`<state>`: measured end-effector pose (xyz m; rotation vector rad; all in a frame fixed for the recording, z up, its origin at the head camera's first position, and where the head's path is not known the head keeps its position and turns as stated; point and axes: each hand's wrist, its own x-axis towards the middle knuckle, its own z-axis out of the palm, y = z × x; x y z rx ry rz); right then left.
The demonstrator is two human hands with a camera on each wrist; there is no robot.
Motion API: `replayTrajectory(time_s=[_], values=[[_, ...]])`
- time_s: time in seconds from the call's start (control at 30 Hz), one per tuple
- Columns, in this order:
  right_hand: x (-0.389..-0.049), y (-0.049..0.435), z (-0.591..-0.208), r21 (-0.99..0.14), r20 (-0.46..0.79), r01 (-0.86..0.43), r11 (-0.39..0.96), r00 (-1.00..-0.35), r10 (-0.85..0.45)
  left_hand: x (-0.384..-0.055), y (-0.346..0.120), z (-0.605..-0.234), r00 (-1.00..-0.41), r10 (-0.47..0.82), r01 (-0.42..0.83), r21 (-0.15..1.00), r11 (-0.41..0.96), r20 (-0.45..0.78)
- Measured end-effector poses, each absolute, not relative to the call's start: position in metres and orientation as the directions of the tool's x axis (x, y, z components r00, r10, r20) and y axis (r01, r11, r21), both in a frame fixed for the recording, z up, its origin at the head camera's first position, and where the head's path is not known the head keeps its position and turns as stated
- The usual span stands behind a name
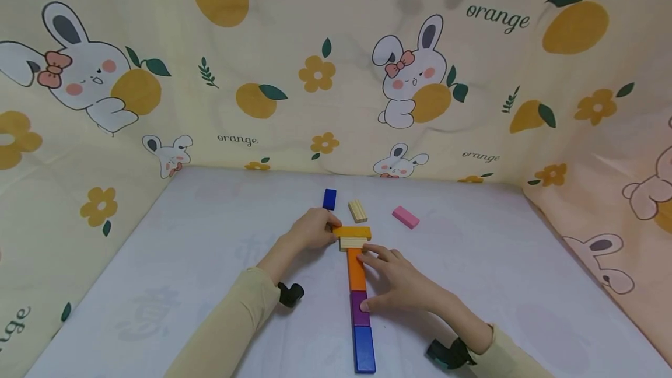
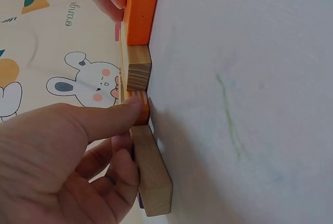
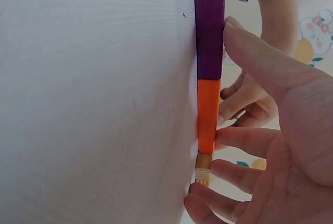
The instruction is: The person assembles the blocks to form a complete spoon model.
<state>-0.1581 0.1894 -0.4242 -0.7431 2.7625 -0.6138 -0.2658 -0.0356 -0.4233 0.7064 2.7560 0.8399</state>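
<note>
A row of blocks runs away from me on the white tabletop: a blue block (image 1: pixel 364 350), a purple block (image 1: pixel 360 308) and an orange block (image 1: pixel 356 270). Beyond them a natural wood block (image 1: pixel 353 243) lies crosswise, with a yellow-orange block (image 1: pixel 352 232) crosswise behind it. My left hand (image 1: pixel 314 228) pinches the left end of the yellow-orange block; in the left wrist view its thumb (image 2: pixel 112 120) presses on that end. Along the row's right side rests my right hand (image 1: pixel 403 280), fingers spread, thumb by the purple block (image 3: pixel 209 31) and a fingertip at the orange block (image 3: pixel 208 115).
Farther back lie a dark blue block (image 1: pixel 329 199), a grooved wood block (image 1: pixel 358 211) and a pink block (image 1: pixel 406 217). A printed cloth (image 1: pixel 325 28) with rabbits and oranges walls the back and sides. Each wrist wears a black camera (image 1: pixel 291 295).
</note>
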Motion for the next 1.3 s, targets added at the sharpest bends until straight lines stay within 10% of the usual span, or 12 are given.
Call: replayTrajectory(time_s=[1.3], values=[[-0.1575,0.1899,-0.4248,-0.452,-0.096,-0.43,0.782,-0.848,-0.522,-0.2622,-0.0389,-0.4266,-0.863,0.504,0.418,0.601,0.681,0.03]])
